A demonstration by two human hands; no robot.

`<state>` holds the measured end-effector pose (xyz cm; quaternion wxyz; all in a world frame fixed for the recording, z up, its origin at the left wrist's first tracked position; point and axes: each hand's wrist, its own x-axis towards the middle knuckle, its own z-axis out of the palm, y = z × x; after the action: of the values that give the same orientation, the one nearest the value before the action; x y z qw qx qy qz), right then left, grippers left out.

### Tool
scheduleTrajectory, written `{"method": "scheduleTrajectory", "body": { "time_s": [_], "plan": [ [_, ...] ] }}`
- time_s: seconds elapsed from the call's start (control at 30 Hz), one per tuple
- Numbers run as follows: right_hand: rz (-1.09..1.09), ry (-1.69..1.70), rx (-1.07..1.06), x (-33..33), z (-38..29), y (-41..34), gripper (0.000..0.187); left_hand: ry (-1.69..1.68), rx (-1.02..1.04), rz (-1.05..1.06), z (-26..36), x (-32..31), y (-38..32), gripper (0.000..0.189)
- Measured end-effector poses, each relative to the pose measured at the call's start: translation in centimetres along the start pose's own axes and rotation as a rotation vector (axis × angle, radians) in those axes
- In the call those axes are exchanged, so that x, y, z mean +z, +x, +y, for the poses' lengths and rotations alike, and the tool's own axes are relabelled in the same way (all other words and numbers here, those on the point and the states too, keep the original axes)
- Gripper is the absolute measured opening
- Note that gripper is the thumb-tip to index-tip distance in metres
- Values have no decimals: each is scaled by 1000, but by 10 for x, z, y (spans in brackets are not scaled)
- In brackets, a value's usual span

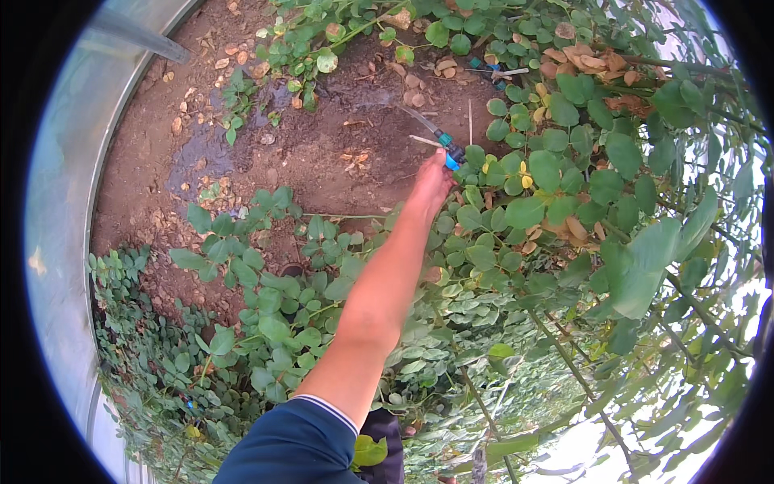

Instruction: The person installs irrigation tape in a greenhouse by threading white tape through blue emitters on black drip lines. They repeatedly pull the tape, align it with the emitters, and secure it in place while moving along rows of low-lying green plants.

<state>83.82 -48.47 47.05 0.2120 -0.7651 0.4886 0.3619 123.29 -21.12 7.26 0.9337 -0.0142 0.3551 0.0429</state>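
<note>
Bare-armed below a dark blue short sleeve with white trim, my left hand (436, 176) reaches over the soil to a small valve with a blue lever (451, 162). The fingers close around the valve's lower side, partly hidden by the hand and leaves. A green ring fitting (445, 140) joins the valve to a thin tube (421, 118), which points up and left over wet soil (363, 97). A pale stick (426, 141) lies beside the fitting. My right hand is out of view; dense green leaves fill the right side before me.
Leafy thorny-looking stems (568, 357) spread across the right and bottom. Dry leaves (583, 60) hang at the upper right. A second blue and green fitting (494, 68) lies near the top. Curved greenhouse-like sheeting (66, 181) and a metal pole (139, 35) stand at left.
</note>
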Motion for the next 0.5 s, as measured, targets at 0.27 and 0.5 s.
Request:
{"method": "scheduleTrajectory", "body": {
  "time_s": [0.27, 0.5],
  "plan": [
    [-40, 16, -44, 4, 1, -3, 26, 339, 35, 65, 13, 9, -15, 31],
    [-117, 13, -157, 2, -7, -14, 25, 903, 78, 163, 59, 10, -65, 29]
  ]
}}
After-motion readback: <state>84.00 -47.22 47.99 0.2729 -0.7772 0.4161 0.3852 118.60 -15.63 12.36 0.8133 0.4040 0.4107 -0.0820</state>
